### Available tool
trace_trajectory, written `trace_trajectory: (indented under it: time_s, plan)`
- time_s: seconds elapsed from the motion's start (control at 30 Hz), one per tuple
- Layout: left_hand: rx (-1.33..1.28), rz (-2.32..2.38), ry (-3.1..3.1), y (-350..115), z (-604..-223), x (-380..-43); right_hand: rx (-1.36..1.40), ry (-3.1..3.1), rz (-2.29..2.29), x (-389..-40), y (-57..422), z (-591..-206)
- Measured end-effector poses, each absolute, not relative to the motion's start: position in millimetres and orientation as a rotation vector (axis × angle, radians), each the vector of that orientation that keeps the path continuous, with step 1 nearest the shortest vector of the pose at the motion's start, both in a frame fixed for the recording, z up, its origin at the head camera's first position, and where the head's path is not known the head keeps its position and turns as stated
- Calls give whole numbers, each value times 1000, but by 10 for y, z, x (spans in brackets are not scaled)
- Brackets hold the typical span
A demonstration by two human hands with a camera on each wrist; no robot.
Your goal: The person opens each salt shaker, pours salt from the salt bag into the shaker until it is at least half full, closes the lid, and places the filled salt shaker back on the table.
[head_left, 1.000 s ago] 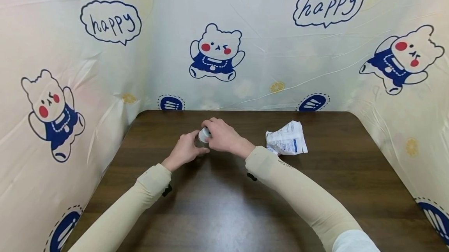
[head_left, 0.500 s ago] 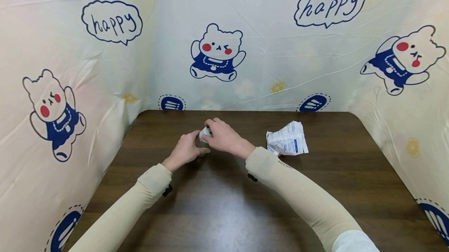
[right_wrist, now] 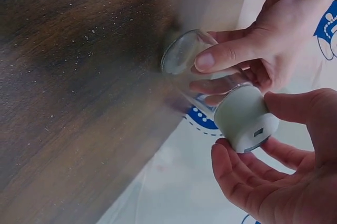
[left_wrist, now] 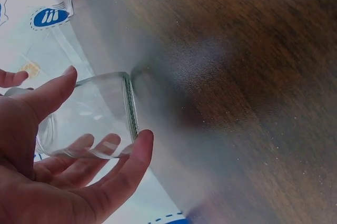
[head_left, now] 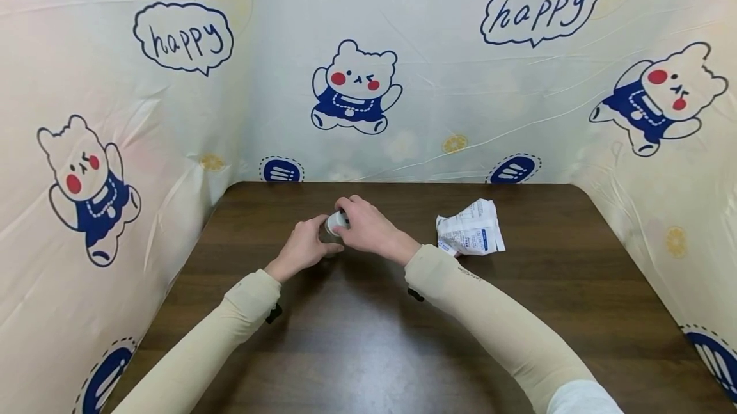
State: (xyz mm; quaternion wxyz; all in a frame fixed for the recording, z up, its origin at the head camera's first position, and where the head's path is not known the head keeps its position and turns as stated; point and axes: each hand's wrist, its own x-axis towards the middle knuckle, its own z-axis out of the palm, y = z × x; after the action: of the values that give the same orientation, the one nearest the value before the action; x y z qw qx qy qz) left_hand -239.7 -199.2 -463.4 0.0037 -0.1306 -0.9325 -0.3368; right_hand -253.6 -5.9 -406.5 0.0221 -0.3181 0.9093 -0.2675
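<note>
A clear glass jar point(left_wrist: 102, 103), topped by a white cap point(right_wrist: 242, 116), is at the far part of the bench point(head_left: 322, 343), left of its middle. Whether the jar's base touches the wood or sits slightly above it, I cannot tell. The cap meets the jar's mouth, and its outer edge carries a small dark rectangular slot and a dark strip beside it.

The left hand point(head_left: 304, 242) clasps the jar from the left, its thumb on one side and its fingers curled along the other. The right hand point(head_left: 371, 227) comes from the right; its grip is on the cap, with thumb and fingertips pinching opposite sides.

Right of the right hand, well apart from the jar, a crumpled white packet point(head_left: 475, 231) with small print and a dark blue panel lies on the bench. Beige sleeves point(head_left: 483, 299) cover both forearms, and a dark device point(head_left: 274, 313) shows beneath each wrist.

The bench has a dark wood-grain top with pale specks. Behind it and at both sides hangs a pale cloth point(head_left: 276, 94) printed with winking bears point(head_left: 351, 103), "happy" speech bubbles point(head_left: 183, 38) and orange slices point(head_left: 455, 143).
</note>
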Motion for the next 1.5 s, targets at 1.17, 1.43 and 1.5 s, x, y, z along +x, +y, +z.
trace_trajectory:
  time_s: [1.17,1.43,1.5]
  plan:
    - [-366,-1074,-2908,-2029,-4673,-2371,-998,2847,-871,-2386,207,-4173]
    - [-388,-1096,-2900,-2040,-4663,-2380,-1000,2870,-869,-2335,342,-4215]
    - [-391,-1113,-2898,-2042,-4661,-2388,-994,2867,-871,-2324,378,-4213]
